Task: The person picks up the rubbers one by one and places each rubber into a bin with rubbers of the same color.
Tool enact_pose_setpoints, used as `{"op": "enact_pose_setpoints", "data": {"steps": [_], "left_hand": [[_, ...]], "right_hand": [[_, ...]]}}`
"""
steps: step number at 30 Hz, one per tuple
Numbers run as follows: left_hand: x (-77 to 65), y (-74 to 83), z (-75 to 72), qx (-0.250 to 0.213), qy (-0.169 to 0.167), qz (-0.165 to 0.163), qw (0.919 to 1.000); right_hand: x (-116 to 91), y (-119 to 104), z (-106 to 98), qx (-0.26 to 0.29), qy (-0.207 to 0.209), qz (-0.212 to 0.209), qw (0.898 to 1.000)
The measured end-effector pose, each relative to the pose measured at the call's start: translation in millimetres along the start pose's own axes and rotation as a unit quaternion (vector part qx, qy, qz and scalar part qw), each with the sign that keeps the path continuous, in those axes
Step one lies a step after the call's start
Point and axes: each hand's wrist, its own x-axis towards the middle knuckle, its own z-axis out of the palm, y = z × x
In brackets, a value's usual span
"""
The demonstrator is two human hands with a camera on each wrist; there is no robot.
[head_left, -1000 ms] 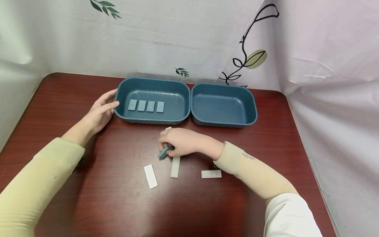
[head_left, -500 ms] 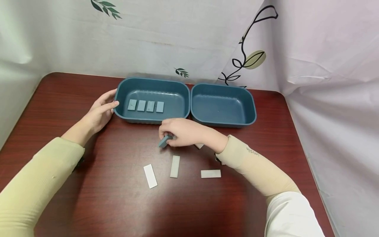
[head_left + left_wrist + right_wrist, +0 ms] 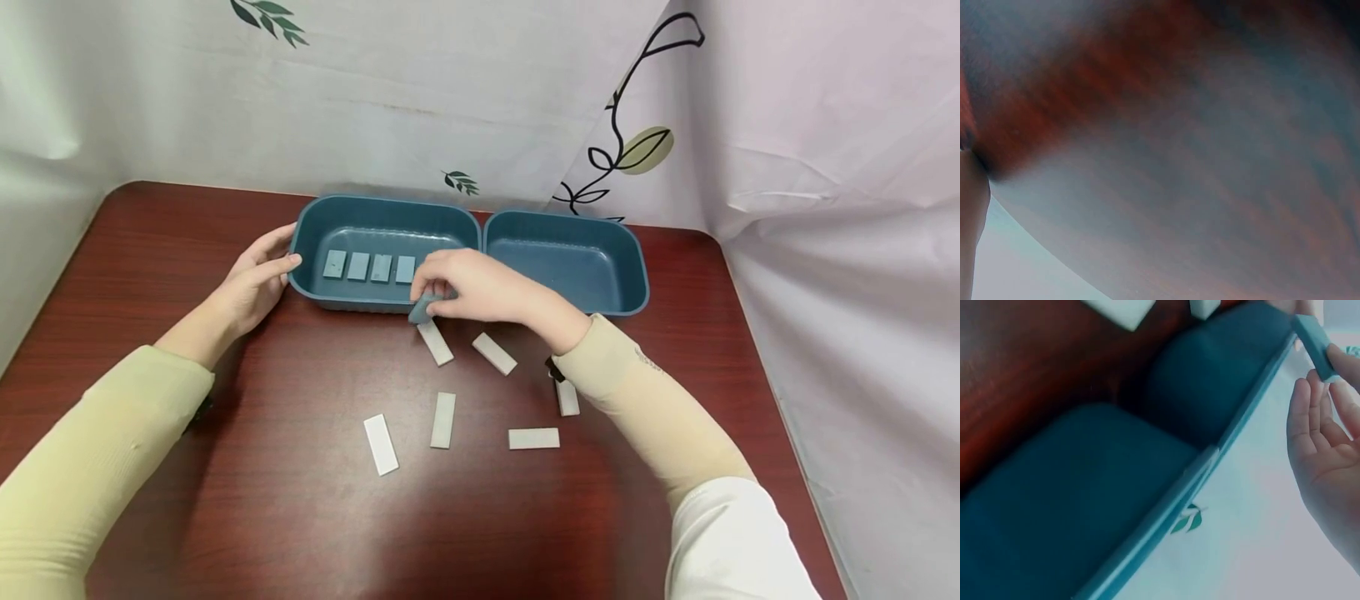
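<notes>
My right hand pinches a blue-grey rectangular block between thumb and fingers, at the front rim of the left blue bin. In the right wrist view the block sticks out from the fingertips, tilted, by the bin wall. Several light-blue blocks stand in a row in the left part of that bin. My left hand rests against the bin's left end, its thumb at the rim; some of its fingers are hidden by the bin. The left wrist view is too blurred to show its work.
A second blue bin adjoins the first on its right. Several pale flat blocks lie on the dark red table, among them one white block and one grey-white block. A white curtain hangs behind.
My right hand has carried the blue-grey block up and away from the pale blocks to the left bin's front rim, uncovering pale blocks beneath. My left hand has stayed put.
</notes>
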Motion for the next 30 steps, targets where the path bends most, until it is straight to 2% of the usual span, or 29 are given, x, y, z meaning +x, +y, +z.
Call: {"op": "enact_pose_setpoints", "data": {"steps": [7,15,30], "left_hand": [[1.0,-1.0,-0.8,-0.004,0.002,0.000,1.0000],[1.8,-1.2,-1.6,0.001,0.002,0.001,1.0000],[1.4,-1.0,0.4,0.006,0.000,0.005,1.0000]], "right_hand": [[5.9,8.0,-15.9,0.027,0.049,0.023,0.998],[15.3,26.0,-18.5,0.068,0.085,0.057,0.992],[36.4,50.9,-17.5,0.085,0.075,0.103,0.988]]}}
